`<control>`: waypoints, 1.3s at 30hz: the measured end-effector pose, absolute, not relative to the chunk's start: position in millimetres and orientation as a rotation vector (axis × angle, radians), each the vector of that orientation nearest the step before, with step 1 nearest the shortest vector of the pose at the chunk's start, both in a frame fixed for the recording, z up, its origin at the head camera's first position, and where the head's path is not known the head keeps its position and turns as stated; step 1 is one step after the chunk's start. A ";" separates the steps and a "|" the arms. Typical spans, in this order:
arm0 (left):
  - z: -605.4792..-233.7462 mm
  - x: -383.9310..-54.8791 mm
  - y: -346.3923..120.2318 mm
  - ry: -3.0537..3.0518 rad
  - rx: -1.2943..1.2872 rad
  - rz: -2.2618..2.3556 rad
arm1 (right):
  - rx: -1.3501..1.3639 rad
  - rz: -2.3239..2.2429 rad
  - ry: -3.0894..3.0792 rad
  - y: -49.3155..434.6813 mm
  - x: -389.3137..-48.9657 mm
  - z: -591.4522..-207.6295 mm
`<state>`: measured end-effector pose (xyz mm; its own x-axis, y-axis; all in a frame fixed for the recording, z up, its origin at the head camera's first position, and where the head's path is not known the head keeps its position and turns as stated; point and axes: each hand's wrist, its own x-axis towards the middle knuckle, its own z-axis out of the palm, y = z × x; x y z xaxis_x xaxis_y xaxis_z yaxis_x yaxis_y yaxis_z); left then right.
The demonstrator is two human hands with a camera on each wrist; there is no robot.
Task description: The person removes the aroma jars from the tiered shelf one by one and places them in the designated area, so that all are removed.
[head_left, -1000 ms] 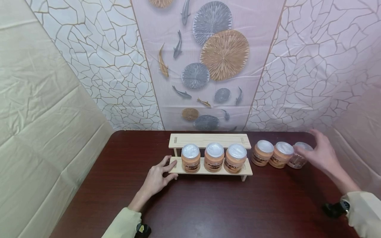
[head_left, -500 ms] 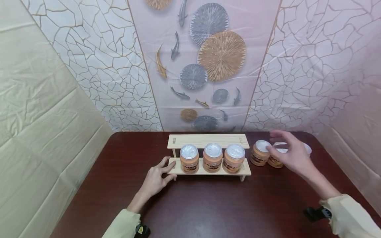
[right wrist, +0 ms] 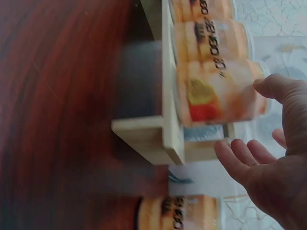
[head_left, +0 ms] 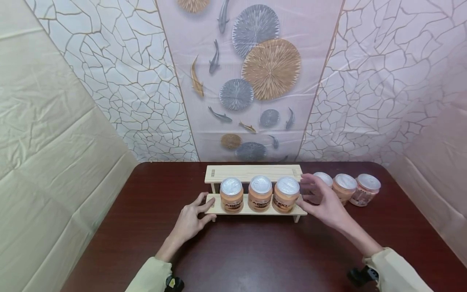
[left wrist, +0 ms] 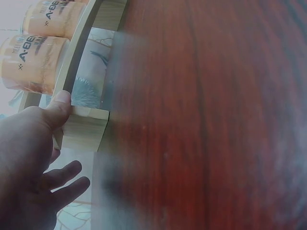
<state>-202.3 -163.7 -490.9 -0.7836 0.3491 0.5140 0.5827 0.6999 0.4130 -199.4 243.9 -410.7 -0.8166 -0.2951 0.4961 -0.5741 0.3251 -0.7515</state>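
A two-step wooden rack [head_left: 251, 172] stands on the dark table. Three orange jars with clear, silvery-looking lids line its lower step: a left jar [head_left: 232, 199], a middle jar [head_left: 259, 200] and a right jar [head_left: 285, 200]. My left hand [head_left: 187, 221] holds the rack's left end, thumb [left wrist: 60, 105] on the front edge, the other fingers farther back. My right hand [head_left: 324, 205] is at the rack's right end, fingers spread. In the right wrist view its thumb [right wrist: 271, 87] overlaps the top of the nearest jar [right wrist: 225, 93]; the other fingers are apart from it.
Right of the rack, three more such jars stand in a row on the table: one partly behind my right hand [head_left: 324, 178], a middle one [head_left: 344, 187] and an outer one [head_left: 365, 192]. Patterned cloth [head_left: 175, 134] hangs behind the table [head_left: 233, 251].
My right hand has moved left, from beside the outermost jar on the table, across the row, to the rack's right end. My left hand has stayed at the left end. The jars have kept their places.
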 end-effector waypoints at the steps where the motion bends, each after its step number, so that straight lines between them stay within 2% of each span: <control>1: -490.8 -202.2 -163.9 -2.511 -0.724 -0.801 | 0.782 1.491 -2.326 241.9 -198.6 -412.5; 19: -490.0 -202.7 -164.9 -2.510 -0.722 -0.808 | 0.697 1.468 -2.275 221.7 -199.5 -436.5; 39: -490.3 -202.3 -164.8 -2.531 -0.715 -0.832 | 0.611 1.422 -2.301 215.6 -195.4 -434.2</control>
